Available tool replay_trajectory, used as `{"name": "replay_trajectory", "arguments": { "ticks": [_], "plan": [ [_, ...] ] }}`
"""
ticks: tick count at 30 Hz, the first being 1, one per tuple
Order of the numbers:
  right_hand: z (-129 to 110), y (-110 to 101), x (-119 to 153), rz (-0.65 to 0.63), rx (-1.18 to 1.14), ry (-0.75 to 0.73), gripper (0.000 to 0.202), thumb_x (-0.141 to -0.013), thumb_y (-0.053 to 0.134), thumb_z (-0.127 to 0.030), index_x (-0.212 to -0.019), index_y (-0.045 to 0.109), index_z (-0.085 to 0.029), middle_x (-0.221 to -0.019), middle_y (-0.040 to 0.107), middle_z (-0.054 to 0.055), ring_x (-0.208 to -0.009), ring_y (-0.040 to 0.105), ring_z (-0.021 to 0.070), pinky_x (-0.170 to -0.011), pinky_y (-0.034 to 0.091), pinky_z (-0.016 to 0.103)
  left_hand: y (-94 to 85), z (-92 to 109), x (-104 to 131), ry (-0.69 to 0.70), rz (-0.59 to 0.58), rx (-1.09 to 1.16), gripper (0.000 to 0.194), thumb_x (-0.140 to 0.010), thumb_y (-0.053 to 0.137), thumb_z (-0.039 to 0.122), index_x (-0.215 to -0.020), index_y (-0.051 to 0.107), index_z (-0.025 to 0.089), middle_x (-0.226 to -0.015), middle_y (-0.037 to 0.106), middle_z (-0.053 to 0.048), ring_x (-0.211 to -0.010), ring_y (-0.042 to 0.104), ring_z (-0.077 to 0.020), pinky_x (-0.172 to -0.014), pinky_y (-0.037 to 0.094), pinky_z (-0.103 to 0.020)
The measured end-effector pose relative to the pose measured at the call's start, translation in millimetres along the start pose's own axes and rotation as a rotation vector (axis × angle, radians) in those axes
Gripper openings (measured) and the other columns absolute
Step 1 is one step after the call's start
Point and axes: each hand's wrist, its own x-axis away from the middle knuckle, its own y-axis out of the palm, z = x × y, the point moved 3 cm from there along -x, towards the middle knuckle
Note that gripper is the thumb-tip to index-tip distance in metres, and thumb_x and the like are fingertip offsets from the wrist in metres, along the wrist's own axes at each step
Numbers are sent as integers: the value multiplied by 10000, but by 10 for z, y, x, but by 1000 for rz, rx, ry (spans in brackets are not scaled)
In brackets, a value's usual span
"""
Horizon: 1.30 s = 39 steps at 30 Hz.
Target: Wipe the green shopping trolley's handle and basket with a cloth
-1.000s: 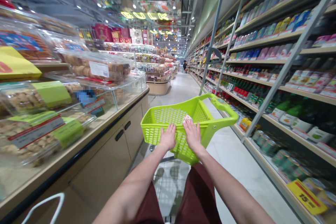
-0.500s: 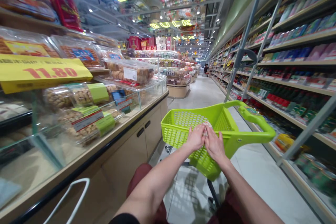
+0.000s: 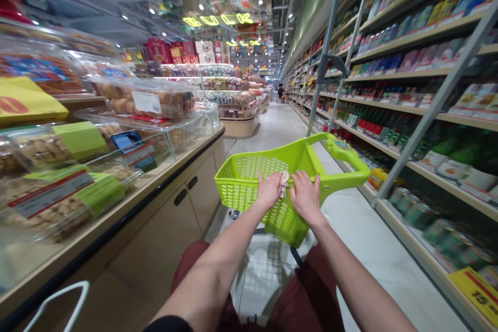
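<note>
In the head view, my left hand [image 3: 269, 190] is closed on a crumpled white tissue or cloth [image 3: 285, 178], which pokes out by its fingertips. Just to its right, my right hand [image 3: 305, 198] is at the basket's near rim with its fingers apart; whether it touches the rim I cannot tell. Both hands are at the near side of a lime-green shopping cart [image 3: 233, 194], whose perforated basket stands sideways before me. The cart's looped handle [image 3: 352, 163] points right.
On the left runs a glass-edged counter [image 3: 194, 181] with packaged baked goods [image 3: 151, 98] and a phone-like device [image 3: 130, 145]. Shelves [image 3: 420, 111] with cans and bottles line the right, behind slanted metal poles [image 3: 439, 98]. A tiled aisle [image 3: 272, 119] leads ahead, with a distant person [image 3: 280, 92].
My hands have come apart from around the white tissue, which now shows by the left hand. The view has turned right and forward, so cart and counter sit further left.
</note>
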Motion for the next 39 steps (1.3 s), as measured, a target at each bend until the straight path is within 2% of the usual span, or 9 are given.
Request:
{"name": "replay_trajectory", "arguments": {
  "ticks": [8,14,17,19,25,28,31,37,39],
  "plan": [
    [-172,9,23,-80,28,-26,289,-775,424,-169,-1004,598,-191,-1082,588,77,-1089,430,245,-1023,29,508,-191,-727,304,-244,-15,-127,444,-832,335,183,-1267,386,255,-1322,428,-49,-1246,328,-219,-1065,39,-527],
    [-412,-51,83,-83,20,-31,309,-767,444,-208,-1048,574,-191,-1076,580,82,-1069,425,237,-1021,39,490,-215,-531,310,-36,-4,-98,429,-843,332,223,-1264,385,285,-1332,420,-19,-1254,318,-204,-1065,21,-525],
    [-486,-82,141,-91,3,-57,320,-766,450,-227,-1061,568,-193,-1091,576,76,-1071,428,230,-1019,62,468,-253,-600,387,-32,7,-98,423,-846,325,225,-1258,394,288,-1323,431,-13,-1253,320,-198,-1065,19,-521],
    [-515,-96,184,-91,-9,-75,317,-764,453,-235,-1054,573,-195,-1101,576,70,-1079,429,225,-1019,70,455,-307,-813,492,-84,10,-121,427,-841,325,211,-1255,401,285,-1324,431,-18,-1254,318,-202,-1062,26,-524],
    [-548,-128,284,-45,-41,-96,271,-744,477,-239,-975,618,-216,-1103,582,55,-1087,434,223,-1027,53,437,-537,-1738,864,-403,116,-193,440,-824,295,152,-1229,431,257,-1315,441,-48,-1234,343,-218,-1034,63,-564],
    [-552,-148,308,-27,-47,-91,256,-749,477,-250,-955,627,-223,-1090,587,49,-1082,440,223,-1031,46,440,-597,-1991,956,-538,172,-175,432,-818,294,150,-1215,441,238,-1289,468,-62,-1220,358,-222,-1013,100,-586],
    [-572,-160,330,-28,-39,-75,245,-752,476,-256,-939,630,-222,-1080,590,43,-1078,443,215,-1037,39,439,-593,-1958,953,-550,171,-143,436,-810,298,149,-1218,435,224,-1290,463,-71,-1214,364,-214,-1014,125,-572],
    [-597,-217,331,-80,-66,-23,239,-757,487,-249,-944,631,-210,-1085,587,50,-1096,434,230,-1038,33,482,-477,-1412,856,-316,91,-89,461,-794,320,133,-1228,419,253,-1298,454,-38,-1226,350,-205,-1045,90,-529],
    [-568,-314,290,-107,-179,-14,255,-779,481,-260,-992,612,-211,-1074,594,53,-1069,463,242,-1019,97,530,-449,-1275,860,-261,71,-68,462,-794,323,133,-1229,415,256,-1306,446,-30,-1230,344,-202,-1048,95,-519]
  ]
}}
